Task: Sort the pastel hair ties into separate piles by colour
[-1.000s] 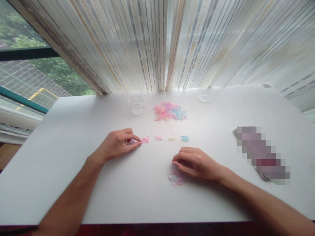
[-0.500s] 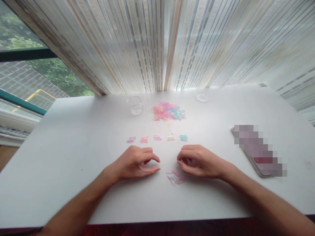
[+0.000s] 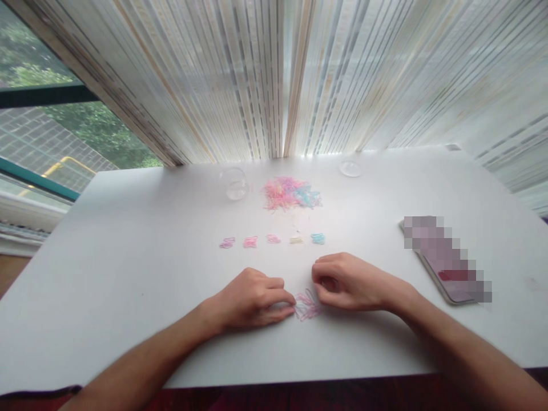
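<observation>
The left hand [image 3: 257, 299], nearly pinched, met the pastel bands [image 3: 308, 309]; the right hand [image 3: 351, 282] curled loosely alongside; any hold was unclear

The left forearm [image 3: 162, 352] and right forearm [image 3: 449, 342] are showing bare and slim, tapering smoothly; the left hand [image 3: 257, 299] and right hand [image 3: 346, 282] are going ungloved, their fingers [image 3: 280, 297] looking slender from where I'm standing.

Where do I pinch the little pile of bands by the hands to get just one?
Probably pinch a loop end at the near-left edge of the pile of bands, coming in low from the left: the bands lie flat and spread out, with loops poking outward there, while the right hand crowds the far-right side.
</observation>
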The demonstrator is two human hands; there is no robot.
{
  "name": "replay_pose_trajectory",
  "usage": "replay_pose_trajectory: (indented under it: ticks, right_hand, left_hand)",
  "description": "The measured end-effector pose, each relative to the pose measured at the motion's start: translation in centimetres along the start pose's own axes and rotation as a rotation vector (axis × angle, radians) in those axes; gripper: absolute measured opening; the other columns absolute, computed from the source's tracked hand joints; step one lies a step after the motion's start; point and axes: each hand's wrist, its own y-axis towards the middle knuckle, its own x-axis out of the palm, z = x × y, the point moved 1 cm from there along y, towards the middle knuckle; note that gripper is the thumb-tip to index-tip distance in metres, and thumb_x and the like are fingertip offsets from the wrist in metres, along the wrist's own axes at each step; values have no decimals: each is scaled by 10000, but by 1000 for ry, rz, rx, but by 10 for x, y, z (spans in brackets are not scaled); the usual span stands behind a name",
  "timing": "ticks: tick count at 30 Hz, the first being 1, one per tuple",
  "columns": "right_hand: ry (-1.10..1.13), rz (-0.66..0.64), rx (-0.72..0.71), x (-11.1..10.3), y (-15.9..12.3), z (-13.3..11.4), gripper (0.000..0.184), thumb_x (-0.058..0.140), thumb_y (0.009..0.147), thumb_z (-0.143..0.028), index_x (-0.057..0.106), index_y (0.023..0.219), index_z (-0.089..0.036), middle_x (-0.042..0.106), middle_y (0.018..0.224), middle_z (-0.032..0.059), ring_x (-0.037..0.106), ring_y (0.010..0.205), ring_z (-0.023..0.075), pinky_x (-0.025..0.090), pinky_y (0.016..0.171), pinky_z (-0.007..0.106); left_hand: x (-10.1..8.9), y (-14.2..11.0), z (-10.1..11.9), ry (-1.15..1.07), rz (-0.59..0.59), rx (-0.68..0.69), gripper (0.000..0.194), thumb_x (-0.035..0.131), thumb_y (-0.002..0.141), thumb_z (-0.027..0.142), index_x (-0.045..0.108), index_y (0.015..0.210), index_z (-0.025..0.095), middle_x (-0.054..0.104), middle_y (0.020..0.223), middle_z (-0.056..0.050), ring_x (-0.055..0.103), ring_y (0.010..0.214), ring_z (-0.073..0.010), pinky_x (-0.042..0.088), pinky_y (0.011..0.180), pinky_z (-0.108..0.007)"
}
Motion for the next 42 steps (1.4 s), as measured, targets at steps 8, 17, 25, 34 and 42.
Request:
replay_pose_trajectory:
  ticks: [8, 17, 25, 34, 42]
  right_hand:
    - [-9, -2, 1, -1, 1, -1, 205, 556, 806, -116, 456, 646, -197, 472, 629, -38, 393, 577, 105, 318, 578, 247]
    - [-16, -2, 1, 0, 1, -1, 206, 557, 827, -126, 468, 655, -196, 480, 632, -33, 396, 577, 109, 321, 579, 249]
    - [34, -8, 9, -6, -2, 0, 127, 586, 796, -106, 565, 697, -183, 523, 655, -33, 437, 589, 105, 352, 583, 240]
    - [104, 112, -150, 9, 0, -4, 177, 619, 952, -325, 702, 920, -172, 655, 747, 19, 575, 654, 131, 441, 632, 246]
    - [40, 188, -228, 12, 3, -2, 206, 540, 990, -249, 697, 885, -166, 660, 742, 31, 561, 649, 131, 426, 629, 246]
  left_hand:
    - [1, 0, 0, -6, 18, 15, 147, 597, 969, 257, 729, 924, 211, 637, 670, 29, 533, 502, -84, 363, 484, -257]
    - [-3, 2, -1, 9, 29, -3, 194, 567, 993, 274, 737, 920, 215, 616, 625, 25, 518, 483, -90, 343, 482, -254]
    - [-6, 2, -7, -123, 64, -69, 133, 579, 977, 216, 704, 941, 189, 699, 739, -3, 594, 575, -94, 418, 533, -221]
    - [-5, 4, -6, -210, 119, -85, 116, 578, 970, 196, 693, 957, 184, 771, 824, -19, 696, 674, -116, 531, 628, -223]
    - [-4, 4, -7, -170, 157, -71, 68, 643, 939, 185, 672, 1000, 177, 783, 860, -3, 726, 698, -122, 522, 614, -229]
